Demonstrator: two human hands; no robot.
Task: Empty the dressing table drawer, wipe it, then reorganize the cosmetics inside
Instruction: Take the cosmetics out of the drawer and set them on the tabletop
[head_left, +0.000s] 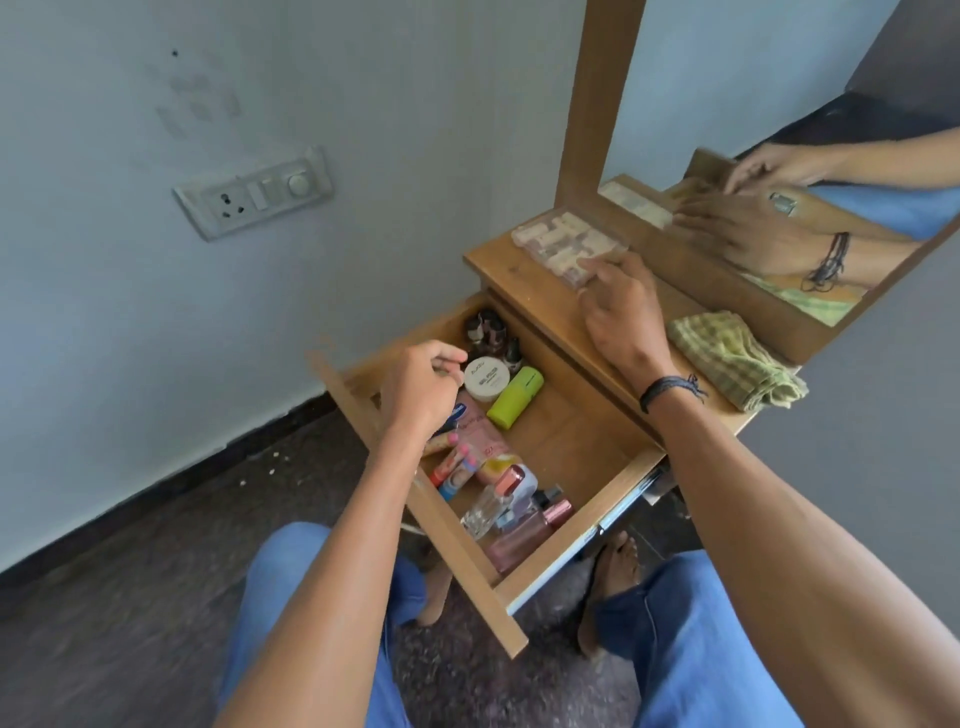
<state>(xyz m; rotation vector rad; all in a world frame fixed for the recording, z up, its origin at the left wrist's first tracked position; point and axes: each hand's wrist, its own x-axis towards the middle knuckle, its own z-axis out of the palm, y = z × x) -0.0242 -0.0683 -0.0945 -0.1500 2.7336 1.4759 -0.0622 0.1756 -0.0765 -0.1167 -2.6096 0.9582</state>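
Observation:
The wooden drawer (576, 452) is pulled open and holds cosmetics along its left side: dark nail-polish bottles (488, 330), a white jar (487, 378), a lime-green container (515, 397), pink tubes (480, 441) and glass perfume bottles (519, 525). My left hand (423, 387) hovers over the drawer's left part with its fingers curled; whether it pinches something small I cannot tell. My right hand (621, 312) rests on the tabletop, its fingertips touching a clear plastic box (566, 244) of small pale items.
A folded yellow-green checked cloth (737, 364) lies on the dressing table (514, 275) to the right. The mirror (779, 156) stands behind it. A switch plate (254, 195) is on the wall at left. My knees and bare feet are under the drawer.

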